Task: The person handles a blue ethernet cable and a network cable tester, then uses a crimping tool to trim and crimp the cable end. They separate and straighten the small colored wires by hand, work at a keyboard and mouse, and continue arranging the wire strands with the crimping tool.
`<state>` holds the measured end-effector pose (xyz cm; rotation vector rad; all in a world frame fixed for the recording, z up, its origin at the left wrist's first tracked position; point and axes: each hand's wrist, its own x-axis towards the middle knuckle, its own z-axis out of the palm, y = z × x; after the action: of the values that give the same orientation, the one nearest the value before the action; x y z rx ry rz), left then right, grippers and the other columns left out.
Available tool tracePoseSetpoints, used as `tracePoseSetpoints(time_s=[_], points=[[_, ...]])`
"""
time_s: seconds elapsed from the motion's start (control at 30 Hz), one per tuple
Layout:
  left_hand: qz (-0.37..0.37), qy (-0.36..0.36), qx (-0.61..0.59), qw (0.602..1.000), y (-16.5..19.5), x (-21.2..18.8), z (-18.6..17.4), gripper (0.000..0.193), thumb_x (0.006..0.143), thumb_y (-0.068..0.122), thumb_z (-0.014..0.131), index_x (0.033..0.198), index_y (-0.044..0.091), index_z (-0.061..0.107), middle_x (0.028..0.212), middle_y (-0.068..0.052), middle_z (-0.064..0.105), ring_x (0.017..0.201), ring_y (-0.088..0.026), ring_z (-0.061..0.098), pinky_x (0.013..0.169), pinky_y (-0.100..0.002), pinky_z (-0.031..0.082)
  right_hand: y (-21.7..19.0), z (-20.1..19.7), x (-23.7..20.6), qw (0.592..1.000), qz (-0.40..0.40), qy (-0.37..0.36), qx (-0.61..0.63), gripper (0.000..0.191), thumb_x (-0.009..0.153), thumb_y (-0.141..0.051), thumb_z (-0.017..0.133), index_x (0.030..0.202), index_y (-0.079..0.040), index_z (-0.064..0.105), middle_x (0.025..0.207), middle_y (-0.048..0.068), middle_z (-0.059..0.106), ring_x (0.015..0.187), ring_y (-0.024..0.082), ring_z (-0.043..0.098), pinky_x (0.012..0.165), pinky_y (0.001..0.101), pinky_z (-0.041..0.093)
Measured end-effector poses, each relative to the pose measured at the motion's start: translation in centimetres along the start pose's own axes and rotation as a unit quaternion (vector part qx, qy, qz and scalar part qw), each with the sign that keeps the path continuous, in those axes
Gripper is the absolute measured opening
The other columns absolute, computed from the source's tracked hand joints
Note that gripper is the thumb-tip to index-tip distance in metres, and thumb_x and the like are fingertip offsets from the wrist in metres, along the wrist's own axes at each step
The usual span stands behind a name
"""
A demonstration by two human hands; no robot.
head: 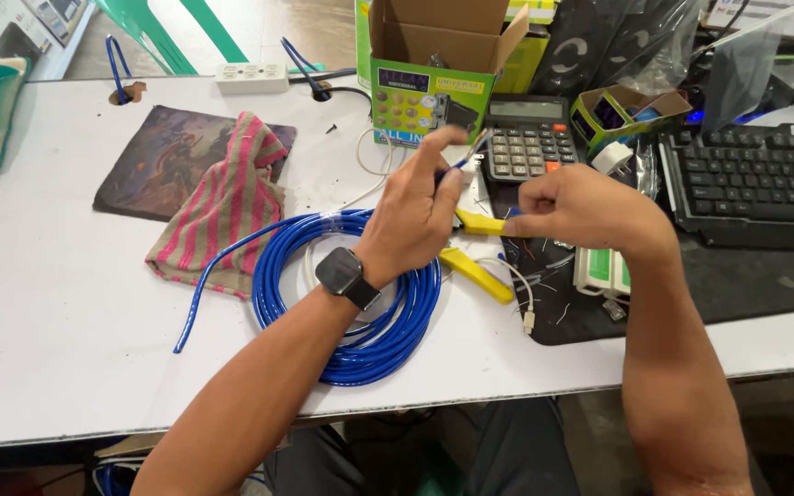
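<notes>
Blue cable end [464, 162], thin and fanned into small wires, sits pinched between the thumb and forefinger of the left hand [415, 216] at centre frame; a black square wristwatch [345, 276] rides that wrist. Just right, the right hand [573, 207] is curled shut, fingertips pressed together toward the left hand, and what it grips I cannot tell. Below both lies a yellow-handled crimping tool [478, 274], and to the lower left a coil of blue cable [360, 303] rests on the white bench [57, 312]. Behind the hands stand a grey calculator [527, 138] and a green cardboard box [429, 83]; a pink-and-green striped cloth [227, 202] lies at left.
</notes>
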<state>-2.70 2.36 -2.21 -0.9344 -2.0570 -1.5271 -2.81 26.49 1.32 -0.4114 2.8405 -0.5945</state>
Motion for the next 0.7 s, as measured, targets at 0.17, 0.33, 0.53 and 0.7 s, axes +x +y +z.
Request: tracePoseSetpoints(time_s=[0.17, 0.33, 0.53, 0.7], points=[[0.066, -0.034, 0.074, 0.994, -0.4, -0.2, -0.6, 0.059, 0.112, 0.005, 0.052, 0.165, 0.024, 0.034, 0.088, -0.010, 0.052, 0.079, -0.026, 0.054, 0.082, -0.040, 0.051, -1.5, -0.4, -0.7, 0.994, 0.051, -0.073, -0.063, 0.043, 0.075, -0.040, 0.087, 0.071, -0.002, 0.067, 0.057, 0.005, 0.061, 0.054, 0.016, 0.055, 0.054, 0.0374, 0.045], [0.072, -0.069, 0.090, 0.991, -0.6, -0.3, -0.4, 0.063, 0.108, 0.005, 0.056, 0.163, 0.030, 0.036, 0.086, -0.010, 0.047, 0.075, -0.025, 0.051, 0.077, -0.040, 0.049, -2.3, 0.7, -0.2, 0.971, -0.088, 0.195, 0.106, 0.022, 0.088, -0.018, 0.079, 0.091, -0.003, 0.064, 0.063, 0.003, 0.056, 0.058, 0.010, 0.048, 0.052, 0.0296, 0.041], [0.072, -0.074, 0.086, 0.991, -0.4, -0.3, -0.4, 0.064, 0.106, 0.004, 0.055, 0.162, 0.030, 0.038, 0.085, -0.010, 0.046, 0.074, -0.026, 0.050, 0.075, -0.039, 0.049, -2.4, 2.4, -0.1, 0.869, -0.247, 0.361, 0.231, 0.022, 0.099, 0.005, 0.069, 0.120, 0.000, 0.063, 0.085, -0.001, 0.054, 0.075, 0.003, 0.049, 0.065, 0.0206, 0.042], [0.069, -0.063, 0.060, 0.994, -0.3, -0.3, -0.5, 0.058, 0.103, 0.001, 0.056, 0.157, 0.019, 0.043, 0.091, -0.014, 0.054, 0.076, -0.027, 0.057, 0.075, -0.040, 0.050, -2.4, 2.7, -0.1, 0.867, -0.252, 0.358, 0.236, 0.027, 0.098, 0.008, 0.068, 0.124, 0.000, 0.064, 0.088, 0.000, 0.054, 0.078, 0.004, 0.050, 0.066, 0.0202, 0.042]])
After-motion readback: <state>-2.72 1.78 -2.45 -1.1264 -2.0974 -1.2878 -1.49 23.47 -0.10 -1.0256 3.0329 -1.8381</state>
